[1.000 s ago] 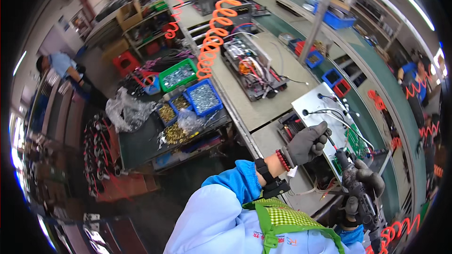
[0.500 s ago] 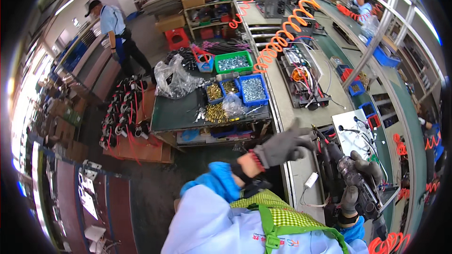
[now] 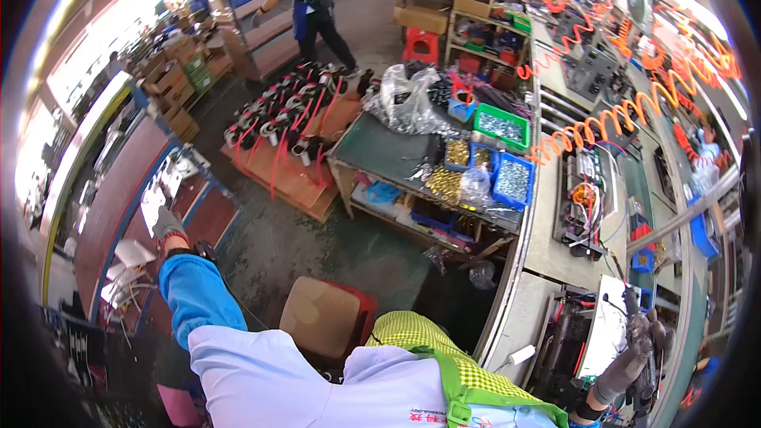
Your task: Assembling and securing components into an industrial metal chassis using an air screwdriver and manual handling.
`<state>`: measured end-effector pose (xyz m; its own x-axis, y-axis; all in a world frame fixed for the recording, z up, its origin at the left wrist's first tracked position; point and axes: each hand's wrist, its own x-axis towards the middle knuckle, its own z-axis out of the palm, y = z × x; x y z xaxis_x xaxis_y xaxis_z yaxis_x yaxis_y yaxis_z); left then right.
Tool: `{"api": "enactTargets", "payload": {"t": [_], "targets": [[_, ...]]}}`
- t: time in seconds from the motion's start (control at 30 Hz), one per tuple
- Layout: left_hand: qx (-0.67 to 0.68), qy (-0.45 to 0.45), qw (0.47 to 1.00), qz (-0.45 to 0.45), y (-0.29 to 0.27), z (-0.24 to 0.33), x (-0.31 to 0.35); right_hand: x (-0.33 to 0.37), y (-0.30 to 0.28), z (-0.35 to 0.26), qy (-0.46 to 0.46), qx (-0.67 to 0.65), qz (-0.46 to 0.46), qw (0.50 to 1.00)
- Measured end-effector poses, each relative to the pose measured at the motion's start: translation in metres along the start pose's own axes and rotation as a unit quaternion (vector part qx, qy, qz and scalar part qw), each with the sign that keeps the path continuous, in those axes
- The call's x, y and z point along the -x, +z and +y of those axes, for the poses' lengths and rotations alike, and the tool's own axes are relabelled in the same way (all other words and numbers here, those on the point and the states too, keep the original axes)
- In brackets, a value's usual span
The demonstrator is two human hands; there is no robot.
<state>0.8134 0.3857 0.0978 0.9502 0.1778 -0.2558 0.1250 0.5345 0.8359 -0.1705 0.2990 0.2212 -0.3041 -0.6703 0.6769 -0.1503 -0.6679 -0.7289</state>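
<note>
The left hand (image 3: 167, 226) is at a white plate (image 3: 151, 206) on a reddish rack (image 3: 127, 186) (its fingers' grip I cannot tell); the right hand (image 3: 622, 371) wraps a dark tool (image 3: 648, 353) beside a white panel (image 3: 602, 325).

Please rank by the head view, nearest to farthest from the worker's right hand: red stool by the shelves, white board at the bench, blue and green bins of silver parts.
1. White board, right beside the right hand.
2. Blue bin, up and to the left.
3. Green bin, just beyond the blue one.
4. Red stool, farthest, on the floor.
</note>
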Motion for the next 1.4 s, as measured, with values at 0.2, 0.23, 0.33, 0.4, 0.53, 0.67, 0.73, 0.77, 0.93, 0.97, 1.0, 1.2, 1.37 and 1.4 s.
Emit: {"api": "enactTargets", "payload": {"t": [0.2, 0.23, 0.33, 0.4, 0.53, 0.67, 0.73, 0.77, 0.93, 0.97, 1.0, 1.2, 1.37, 1.4], "targets": [[-0.020, 0.013, 0.999, 0.025, -0.014, 0.035, 0.028, -0.021, -0.056, 0.036, 0.035, 0.089, -0.080, 0.992], [-0.041, -0.002, 0.999, 0.023, -0.013, 0.032, 0.029, -0.025, -0.057, 0.035, 0.022, 0.114, -0.089, 0.989], [-0.115, 0.000, 0.993, 0.007, -0.003, 0.010, 0.014, -0.028, -0.062, 0.028, -0.015, 0.192, -0.103, 0.976], [-0.170, 0.027, 0.985, -0.024, 0.022, -0.005, -0.008, -0.020, -0.077, 0.021, -0.028, 0.244, -0.092, 0.965], [-0.177, -0.074, 0.942, -0.274, 0.126, -0.044, 0.031, 0.036, -0.092, -0.032, -0.037, 0.386, -0.026, 0.921], [-0.246, 0.268, 0.620, -0.695, 0.284, -0.166, 0.312, 0.038, -0.053, -0.103, 0.115, 0.251, 0.037, 0.960], [-0.202, -0.054, 0.618, -0.758, 0.282, -0.126, 0.502, 0.069, -0.047, -0.133, 0.108, 0.288, 0.135, 0.942], [-0.206, -0.045, 0.551, -0.807, 0.276, -0.122, 0.556, 0.054, -0.049, -0.134, 0.083, 0.288, 0.157, 0.941], [-0.111, 0.065, 0.181, -0.975, 0.138, -0.122, 0.837, 0.060, -0.069, -0.192, -0.057, 0.362, 0.189, 0.911], [-0.026, 0.111, 0.052, -0.992, 0.104, -0.133, 0.887, 0.074, -0.085, -0.192, -0.125, 0.330, 0.236, 0.905], [0.073, 0.142, 0.004, -0.987, 0.056, -0.129, 0.929, 0.086, -0.089, -0.206, -0.106, 0.354, 0.248, 0.895], [0.360, 0.153, -0.192, -0.900, -0.156, -0.109, 1.067, 0.124, -0.102, -0.221, -0.086, 0.437, 0.284, 0.849], [0.345, 0.379, -0.339, -0.789, -0.223, -0.123, 1.122, 0.140, -0.098, -0.225, -0.030, 0.409, 0.348, 0.843], [0.286, 0.421, -0.388, -0.768, -0.230, -0.128, 1.131, 0.137, -0.102, -0.222, -0.027, 0.409, 0.353, 0.841]]}}
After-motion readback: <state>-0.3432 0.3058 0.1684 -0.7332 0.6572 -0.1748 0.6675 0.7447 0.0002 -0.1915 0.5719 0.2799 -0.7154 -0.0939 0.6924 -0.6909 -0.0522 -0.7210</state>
